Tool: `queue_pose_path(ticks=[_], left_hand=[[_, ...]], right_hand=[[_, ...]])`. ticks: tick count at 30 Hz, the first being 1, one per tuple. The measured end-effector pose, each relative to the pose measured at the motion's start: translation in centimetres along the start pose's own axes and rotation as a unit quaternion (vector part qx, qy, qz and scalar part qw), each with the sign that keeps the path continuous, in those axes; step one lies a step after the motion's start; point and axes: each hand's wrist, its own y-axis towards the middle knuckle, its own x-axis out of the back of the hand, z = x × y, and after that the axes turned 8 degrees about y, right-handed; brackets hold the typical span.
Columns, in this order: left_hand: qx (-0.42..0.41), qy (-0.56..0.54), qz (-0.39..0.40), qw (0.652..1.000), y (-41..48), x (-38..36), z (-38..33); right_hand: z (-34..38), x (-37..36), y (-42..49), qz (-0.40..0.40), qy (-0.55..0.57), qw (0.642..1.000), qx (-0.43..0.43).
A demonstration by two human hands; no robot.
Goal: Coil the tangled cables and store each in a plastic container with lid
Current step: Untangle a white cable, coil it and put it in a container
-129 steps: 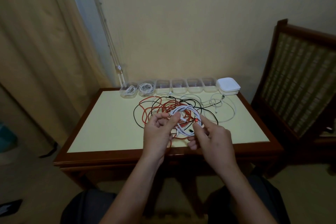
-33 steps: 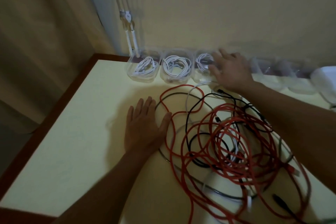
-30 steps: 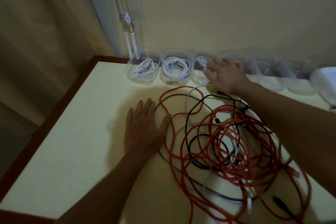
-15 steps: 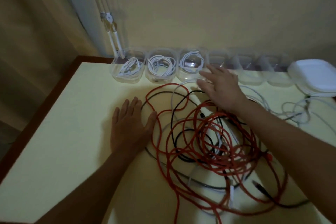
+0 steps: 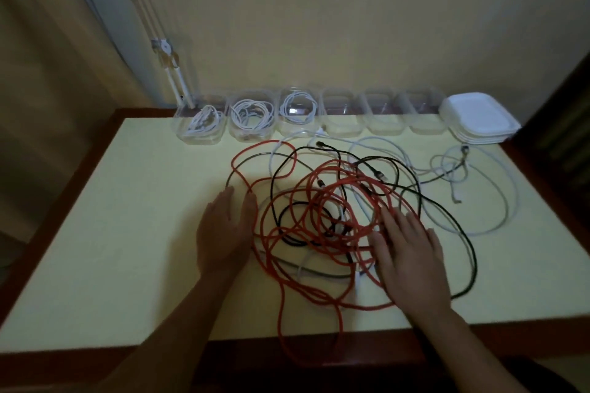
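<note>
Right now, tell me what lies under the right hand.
The right hand lies flat, fingers straight, over loops of the red cable; whatever else runs beneath the palm is hidden.

Two bare hands and two bare forearms are all I see of the person.
The left hand [image 5: 223,233] and the right hand [image 5: 412,258] are uncovered, and each forearm is uncovered down to the lower edge of the view. In this dim light, nails and small marks are not clear to me. Under the right forearm something dark shows; I cannot tell if it is clothing.
</note>
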Motion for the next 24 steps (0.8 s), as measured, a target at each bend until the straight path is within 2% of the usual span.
queue_pose_path(ticks=[2, 4, 6, 8, 10, 14, 19, 24], left_hand=[[-0.030, -0.014, 0.027, 0.999, -2.4, 0.0, -1.0], [-0.097, 0.014, 0.050, 0.994, -4.3, -0.3, -1.4], [-0.137, 0.043, 0.047, 0.988, -4.9, -0.9, -1.0], [-0.121, 0.048, 0.029, 0.991, -4.7, -1.2, -0.6], [-0.101, 0.049, 0.013, 0.994, -4.2, -1.4, -0.4], [-0.088, 0.053, 0.006, 0.995, -4.0, -1.9, -0.9], [-0.056, 0.030, 0.003, 0.998, -4.6, -1.2, -1.8], [-0.020, 0.007, 0.003, 1.000, -5.1, -0.6, -3.0]], right_hand=[[0.5, -0.2, 0.5, -0.016, -0.005, 1.000, -0.005], [0.8, -0.5, 0.7, -0.026, 0.000, 1.000, 0.008], [0.8, -0.2, 0.7, -0.029, 0.073, 0.997, 0.019], [1.1, 1.2, 0.4, -0.058, 0.191, 0.980, 0.029], [0.4, 2.9, 0.0, -0.110, 0.235, 0.965, 0.047], [-4.1, 5.9, 0.3, -0.133, 0.149, 0.979, 0.033], [-9.7, 7.7, 0.3, -0.031, -0.048, 0.997, -0.047], [-9.6, 8.5, 0.1, -0.056, -0.045, 0.996, -0.056]])
